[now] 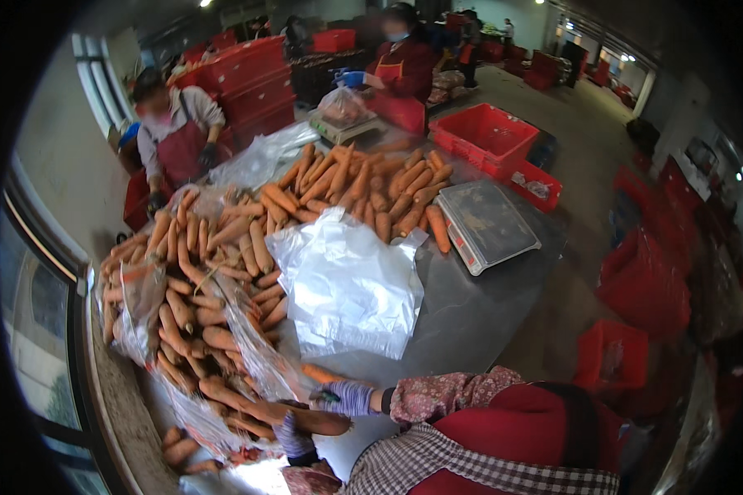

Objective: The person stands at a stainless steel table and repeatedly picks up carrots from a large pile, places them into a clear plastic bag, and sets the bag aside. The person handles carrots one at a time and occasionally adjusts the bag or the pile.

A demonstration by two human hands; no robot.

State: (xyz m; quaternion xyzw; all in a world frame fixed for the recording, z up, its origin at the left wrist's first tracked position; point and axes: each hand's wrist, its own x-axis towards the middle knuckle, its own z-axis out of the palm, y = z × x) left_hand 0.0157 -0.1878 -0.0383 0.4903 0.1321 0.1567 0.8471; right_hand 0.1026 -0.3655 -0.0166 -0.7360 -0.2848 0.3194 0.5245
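My left hand (pixel 294 436), in a purple-and-white knit glove, grips a large carrot (pixel 322 421) at the bottom centre. Just above that carrot is my right hand (pixel 347 398), gloved alike with dark fingertips; what its fingers hold is not clear. A carrot tip (pixel 319 373) shows beside it. Clear plastic bags (pixel 254 346) lie across the heap of carrots (pixel 179 309) at left. On the metal table (pixel 470 315) rests a stack of clear plastic bags (pixel 353 284), with more carrots (pixel 371 179) behind it.
A digital scale (pixel 489 219) stands right of the stack, and a red crate (pixel 486 136) beyond it. One co-worker (pixel 176 130) stands at the left; another (pixel 402 68) is behind a second scale (pixel 343 127) bearing a filled bag. A window ledge (pixel 124 408) borders the left side.
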